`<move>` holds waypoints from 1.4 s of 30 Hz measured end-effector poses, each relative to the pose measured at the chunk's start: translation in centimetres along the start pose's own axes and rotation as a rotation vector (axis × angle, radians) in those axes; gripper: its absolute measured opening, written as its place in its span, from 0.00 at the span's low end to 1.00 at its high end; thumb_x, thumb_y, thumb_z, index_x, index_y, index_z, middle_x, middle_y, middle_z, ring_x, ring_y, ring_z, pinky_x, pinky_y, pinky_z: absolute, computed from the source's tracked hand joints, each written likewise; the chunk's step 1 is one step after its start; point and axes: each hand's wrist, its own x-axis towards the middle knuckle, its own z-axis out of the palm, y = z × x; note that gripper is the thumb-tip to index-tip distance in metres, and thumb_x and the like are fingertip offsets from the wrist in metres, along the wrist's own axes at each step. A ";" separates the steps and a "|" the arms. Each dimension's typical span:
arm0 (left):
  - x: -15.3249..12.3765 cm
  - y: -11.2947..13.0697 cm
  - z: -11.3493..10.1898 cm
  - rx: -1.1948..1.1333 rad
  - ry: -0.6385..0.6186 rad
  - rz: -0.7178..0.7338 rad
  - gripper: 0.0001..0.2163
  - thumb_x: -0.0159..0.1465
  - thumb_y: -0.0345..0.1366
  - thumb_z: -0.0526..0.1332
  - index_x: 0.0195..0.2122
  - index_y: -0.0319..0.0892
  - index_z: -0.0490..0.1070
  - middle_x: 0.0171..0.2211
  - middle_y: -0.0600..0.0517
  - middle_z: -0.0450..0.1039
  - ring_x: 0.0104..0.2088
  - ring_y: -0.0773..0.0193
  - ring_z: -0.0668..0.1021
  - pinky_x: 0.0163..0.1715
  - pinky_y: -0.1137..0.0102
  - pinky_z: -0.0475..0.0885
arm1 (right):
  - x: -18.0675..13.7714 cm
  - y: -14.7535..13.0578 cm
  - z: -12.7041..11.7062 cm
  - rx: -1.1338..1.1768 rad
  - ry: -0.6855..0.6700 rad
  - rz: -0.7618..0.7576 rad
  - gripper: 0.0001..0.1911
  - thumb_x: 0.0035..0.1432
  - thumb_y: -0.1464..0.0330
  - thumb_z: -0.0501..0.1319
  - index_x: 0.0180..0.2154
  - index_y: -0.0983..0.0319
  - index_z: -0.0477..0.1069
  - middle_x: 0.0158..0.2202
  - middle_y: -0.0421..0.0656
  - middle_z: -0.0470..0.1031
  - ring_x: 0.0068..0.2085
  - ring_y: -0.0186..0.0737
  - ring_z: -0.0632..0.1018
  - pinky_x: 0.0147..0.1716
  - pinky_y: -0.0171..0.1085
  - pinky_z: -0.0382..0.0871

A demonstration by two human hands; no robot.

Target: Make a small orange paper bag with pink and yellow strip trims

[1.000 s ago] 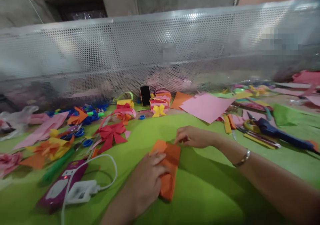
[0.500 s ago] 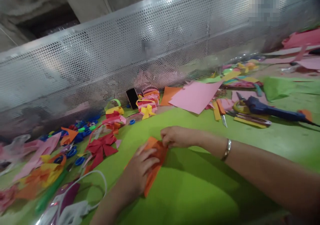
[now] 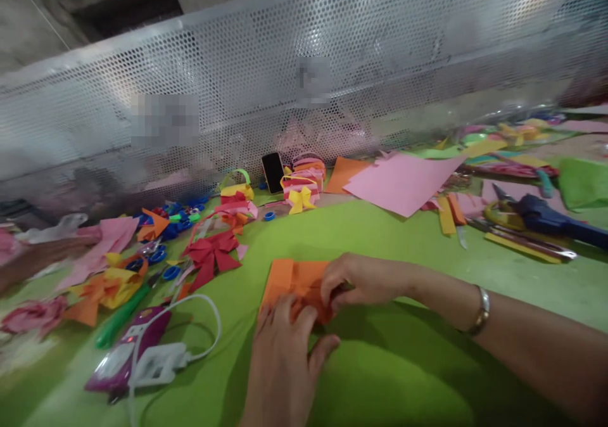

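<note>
A folded sheet of orange paper lies on the green tabletop in front of me, with a raised fold along its left part. My left hand rests on its near edge, fingers spread and thumb held apart to the right. At the paper's right end, my right hand has its fingers curled and pinched on the edge; the fingertips partly cover that end. A silver bracelet circles the right wrist.
A purple power strip with a white plug and looping cable sits at the left. Red bows and scraps lie behind it. Pink paper, a utility knife and a blue glue gun lie right. A perforated metal panel stands behind.
The orange paper has turned from slanting to lying more crosswise. My left hand has shifted from across its middle to its near edge; my right hand has moved slightly right and down. The view has shifted.
</note>
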 end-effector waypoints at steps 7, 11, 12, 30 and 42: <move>0.3 0.4 1.4 0.084 0.041 -0.001 0.08 0.62 0.34 0.53 0.36 0.46 0.72 0.40 0.47 0.71 0.41 0.54 0.74 0.44 0.52 0.68 | -0.1 1.2 -0.6 0.026 -0.113 -0.003 0.08 0.47 0.70 0.67 0.32 0.65 0.74 0.31 0.40 0.71 0.33 0.33 0.72 0.34 0.31 0.66; 0.0 0.2 1.7 0.115 0.051 -0.006 0.09 0.63 0.33 0.52 0.36 0.46 0.72 0.42 0.46 0.71 0.42 0.54 0.74 0.45 0.50 0.68 | -0.3 1.0 -0.9 -0.091 -0.126 -0.021 0.11 0.41 0.72 0.70 0.31 0.65 0.74 0.32 0.40 0.68 0.34 0.34 0.70 0.34 0.32 0.65; 0.0 0.2 1.8 0.117 0.053 -0.011 0.09 0.62 0.33 0.52 0.36 0.46 0.72 0.42 0.46 0.71 0.42 0.54 0.74 0.46 0.50 0.67 | -0.3 0.9 -0.9 -0.100 -0.111 -0.023 0.09 0.43 0.74 0.69 0.30 0.65 0.74 0.32 0.40 0.68 0.33 0.33 0.69 0.34 0.32 0.65; 1.9 2.0 0.3 0.082 -0.078 -0.148 0.10 0.63 0.36 0.53 0.32 0.43 0.73 0.33 0.47 0.70 0.36 0.55 0.71 0.36 0.58 0.69 | 0.6 0.1 0.0 -0.246 -0.005 0.079 0.04 0.47 0.78 0.60 0.25 0.65 0.68 0.30 0.40 0.66 0.30 0.33 0.67 0.31 0.31 0.61; 0.9 1.2 2.0 0.014 -0.033 -0.074 0.12 0.62 0.31 0.53 0.42 0.50 0.71 0.39 0.49 0.66 0.43 0.55 0.69 0.44 0.53 0.65 | 1.1 1.1 0.1 -0.186 0.054 0.152 0.13 0.44 0.77 0.65 0.22 0.63 0.61 0.26 0.36 0.60 0.28 0.31 0.63 0.27 0.30 0.56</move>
